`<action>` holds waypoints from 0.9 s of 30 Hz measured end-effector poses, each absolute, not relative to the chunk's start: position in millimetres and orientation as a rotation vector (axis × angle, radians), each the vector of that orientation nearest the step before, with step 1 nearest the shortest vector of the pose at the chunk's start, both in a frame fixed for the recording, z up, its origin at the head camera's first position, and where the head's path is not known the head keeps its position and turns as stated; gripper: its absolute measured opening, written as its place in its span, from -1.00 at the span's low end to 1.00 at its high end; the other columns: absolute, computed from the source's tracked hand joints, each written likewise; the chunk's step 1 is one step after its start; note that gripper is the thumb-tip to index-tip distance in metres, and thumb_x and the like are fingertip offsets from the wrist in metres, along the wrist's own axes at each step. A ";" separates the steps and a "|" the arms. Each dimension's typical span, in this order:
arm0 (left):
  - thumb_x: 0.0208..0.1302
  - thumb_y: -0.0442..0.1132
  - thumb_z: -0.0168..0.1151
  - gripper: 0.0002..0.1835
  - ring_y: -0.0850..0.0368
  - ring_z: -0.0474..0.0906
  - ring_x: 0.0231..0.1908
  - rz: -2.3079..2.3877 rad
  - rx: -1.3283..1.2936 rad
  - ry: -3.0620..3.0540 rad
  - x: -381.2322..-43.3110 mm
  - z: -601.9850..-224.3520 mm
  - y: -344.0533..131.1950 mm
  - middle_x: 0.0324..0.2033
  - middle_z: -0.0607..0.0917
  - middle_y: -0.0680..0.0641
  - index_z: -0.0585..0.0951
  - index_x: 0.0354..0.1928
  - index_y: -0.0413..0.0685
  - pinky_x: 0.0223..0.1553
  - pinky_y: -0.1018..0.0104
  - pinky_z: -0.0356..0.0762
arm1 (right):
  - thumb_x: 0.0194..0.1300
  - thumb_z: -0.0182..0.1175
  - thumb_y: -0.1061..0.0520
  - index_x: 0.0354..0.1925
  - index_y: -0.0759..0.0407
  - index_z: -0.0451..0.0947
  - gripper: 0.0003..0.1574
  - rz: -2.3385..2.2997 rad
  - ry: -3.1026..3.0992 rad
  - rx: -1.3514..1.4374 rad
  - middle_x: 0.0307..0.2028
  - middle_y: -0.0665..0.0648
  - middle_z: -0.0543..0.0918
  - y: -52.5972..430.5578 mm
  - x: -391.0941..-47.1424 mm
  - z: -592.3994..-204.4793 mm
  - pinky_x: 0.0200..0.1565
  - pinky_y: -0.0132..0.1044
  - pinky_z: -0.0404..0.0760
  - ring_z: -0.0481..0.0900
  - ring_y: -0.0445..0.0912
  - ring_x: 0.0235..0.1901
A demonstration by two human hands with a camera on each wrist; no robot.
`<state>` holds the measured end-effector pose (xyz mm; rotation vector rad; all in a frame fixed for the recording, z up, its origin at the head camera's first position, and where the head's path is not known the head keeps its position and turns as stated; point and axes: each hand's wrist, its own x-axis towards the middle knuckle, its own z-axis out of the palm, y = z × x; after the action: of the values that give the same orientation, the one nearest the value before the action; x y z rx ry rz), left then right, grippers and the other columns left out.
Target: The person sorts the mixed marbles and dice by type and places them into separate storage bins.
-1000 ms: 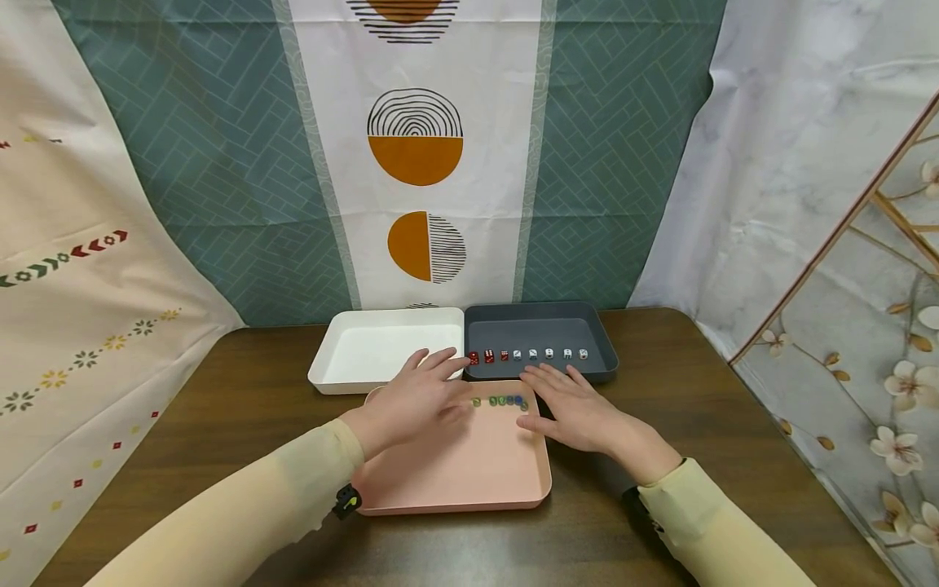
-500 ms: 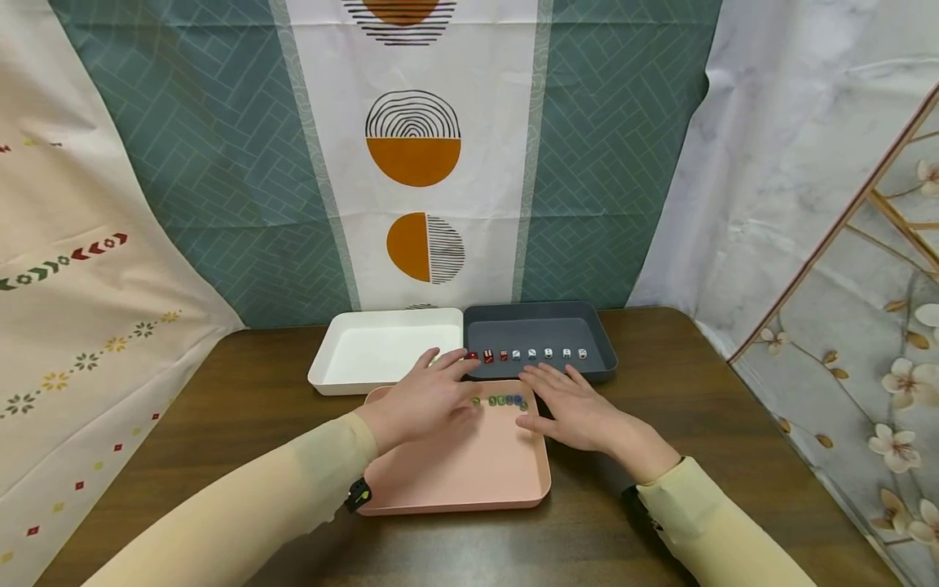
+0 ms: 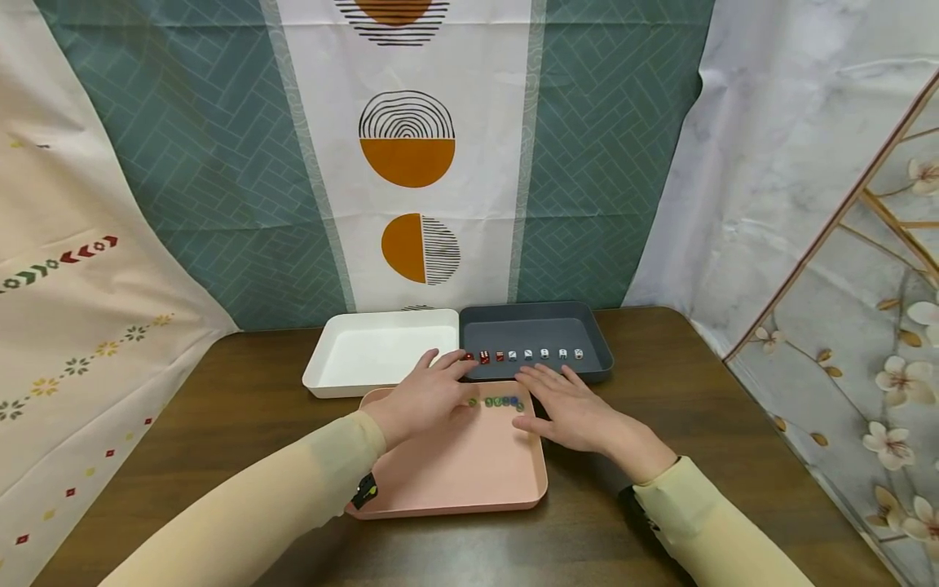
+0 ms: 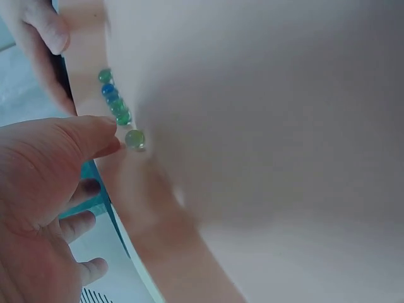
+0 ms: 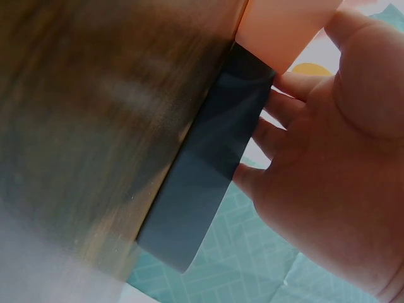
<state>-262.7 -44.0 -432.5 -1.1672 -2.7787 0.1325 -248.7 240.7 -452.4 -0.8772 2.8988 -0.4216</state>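
Observation:
Several glass marbles [image 3: 506, 401] line the far side of a pink tray [image 3: 469, 481]. In the left wrist view, one greenish marble [image 4: 135, 139] lies slightly apart from the rest. My left hand [image 3: 424, 399] hovers over that tray's far left part. Its thumb and index fingertips are right beside the lone marble; contact is unclear, and the other fingers spread loosely. My right hand [image 3: 575, 413] lies with extended fingers over the pink tray's far right corner, fingertips by the dark tray's near edge. It holds nothing. Red dice [image 3: 484, 357] and white dice [image 3: 544, 354] form a row inside the dark tray [image 3: 528, 326].
A white tray [image 3: 389, 350] stands left of the dark one, both directly behind the pink tray. All three sit on a brown wooden table [image 3: 257, 408]. Patterned cloth [image 3: 407, 244] hangs at the back and sides.
My left hand has shifted slightly right, towards the lone marble. The head view has turned a little. My right hand, the dice and the marbles stay as they were.

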 end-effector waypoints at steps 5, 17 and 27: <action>0.53 -0.07 0.48 -0.73 -0.25 0.32 0.59 0.161 -1.164 -2.752 -264.6 -438.6 -42.4 0.48 0.58 -0.16 0.84 0.20 0.22 0.46 -0.45 0.33 | 0.62 0.21 -0.40 0.72 0.15 0.24 0.05 -0.426 2.901 -0.890 0.70 0.19 0.25 240.2 -248.5 -452.3 0.64 0.36 -0.11 0.06 0.19 0.72; 0.57 -0.18 0.42 -0.74 -0.21 0.32 0.59 0.213 -1.137 -2.752 -266.3 -445.9 -39.1 0.49 0.57 -0.14 0.84 0.20 0.17 0.46 -0.41 0.35 | 0.61 0.20 -0.43 0.72 0.16 0.24 0.06 -0.433 2.896 -0.893 0.70 0.21 0.26 240.5 -248.3 -451.7 0.64 0.37 -0.11 0.07 0.20 0.71; 0.54 -0.21 0.45 -0.74 -0.18 0.33 0.58 0.175 -1.091 -2.762 -265.8 -447.3 -38.6 0.48 0.58 -0.14 0.84 0.18 0.14 0.43 -0.42 0.38 | 0.61 0.20 -0.42 0.72 0.15 0.25 0.06 -0.433 2.897 -0.881 0.70 0.20 0.26 240.5 -247.9 -451.1 0.64 0.36 -0.12 0.07 0.20 0.72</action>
<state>-265.8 -38.6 -447.3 -1.0912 -2.7623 0.1752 -247.9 240.5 -451.1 -0.8814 2.8969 -0.4328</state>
